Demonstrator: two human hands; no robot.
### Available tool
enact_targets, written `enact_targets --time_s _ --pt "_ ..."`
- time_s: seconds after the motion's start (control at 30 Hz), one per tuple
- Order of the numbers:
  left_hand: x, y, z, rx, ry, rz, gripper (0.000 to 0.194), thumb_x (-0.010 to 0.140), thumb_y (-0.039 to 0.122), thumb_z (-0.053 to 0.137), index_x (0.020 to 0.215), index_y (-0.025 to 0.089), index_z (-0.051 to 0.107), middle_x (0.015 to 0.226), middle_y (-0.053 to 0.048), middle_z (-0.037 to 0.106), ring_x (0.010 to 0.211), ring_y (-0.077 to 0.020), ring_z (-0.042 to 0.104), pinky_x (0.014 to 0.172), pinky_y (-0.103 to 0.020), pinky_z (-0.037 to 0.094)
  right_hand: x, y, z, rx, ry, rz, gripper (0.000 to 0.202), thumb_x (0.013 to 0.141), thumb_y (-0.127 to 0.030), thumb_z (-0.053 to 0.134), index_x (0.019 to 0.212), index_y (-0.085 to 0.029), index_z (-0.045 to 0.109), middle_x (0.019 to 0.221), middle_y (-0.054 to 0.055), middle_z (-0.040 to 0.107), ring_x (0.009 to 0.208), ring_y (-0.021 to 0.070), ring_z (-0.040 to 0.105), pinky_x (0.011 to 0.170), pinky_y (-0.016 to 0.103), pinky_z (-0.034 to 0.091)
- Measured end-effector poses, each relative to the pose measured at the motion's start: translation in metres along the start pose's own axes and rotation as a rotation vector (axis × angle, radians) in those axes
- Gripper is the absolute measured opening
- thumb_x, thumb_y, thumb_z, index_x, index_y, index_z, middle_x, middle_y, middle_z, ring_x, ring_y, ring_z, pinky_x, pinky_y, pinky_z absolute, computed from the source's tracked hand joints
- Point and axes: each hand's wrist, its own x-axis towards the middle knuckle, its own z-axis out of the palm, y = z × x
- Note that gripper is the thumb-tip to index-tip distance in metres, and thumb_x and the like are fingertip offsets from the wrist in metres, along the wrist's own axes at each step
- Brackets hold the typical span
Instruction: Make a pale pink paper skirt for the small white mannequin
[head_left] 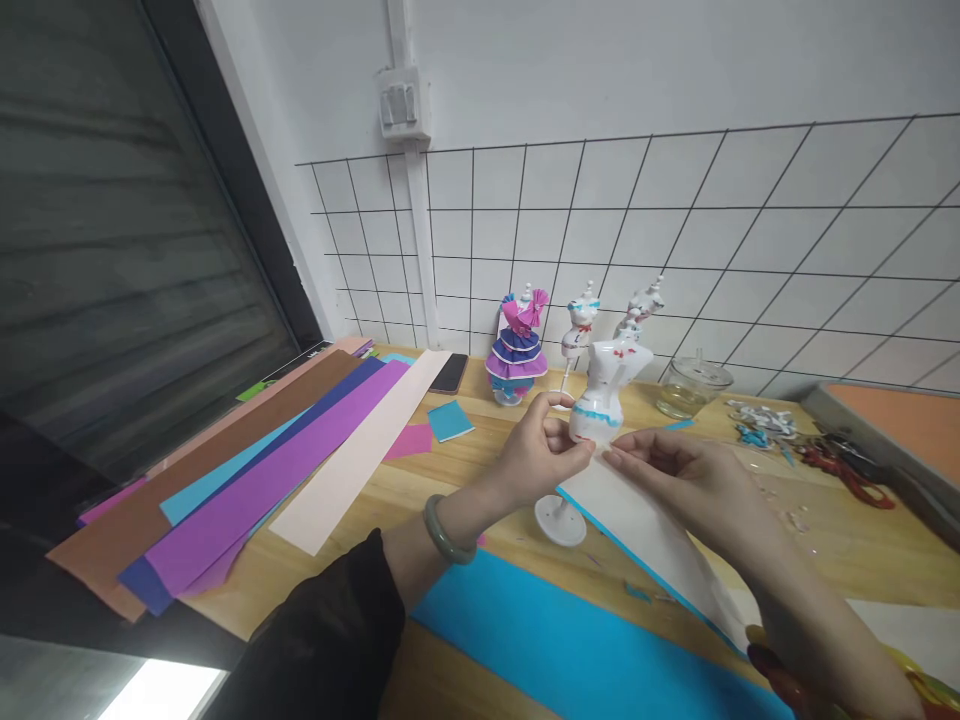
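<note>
Around mannequin's hips, left fingers clasped; right fingers pinching blue-edged strip.

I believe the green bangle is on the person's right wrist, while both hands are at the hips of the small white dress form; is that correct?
Not quite: the head view shows the green bangle on the left wrist. The left hand and right hand are indeed both at the hips of the small white dress form.
</note>
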Motion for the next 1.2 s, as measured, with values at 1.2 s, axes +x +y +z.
enact_targets --time_s 1.2 --pt "-0.0025 0.0078 -0.0007 -0.018 -0.062 -0.034 0.046 0.077 0.022 0.072 0.112 0.023 0.042 0.083 0.000 0.065 0.074 -0.0136 0.066 0.068 -0.026 0.048 -0.0011 -0.0056 -0.0005 -0.095 0.006 -0.019 0.039 0.085 -0.058 0.058 0.081 -0.023 0.074 0.068 0.003 0.071 0.060 0.0189 0.062 0.052 0.029 0.042"
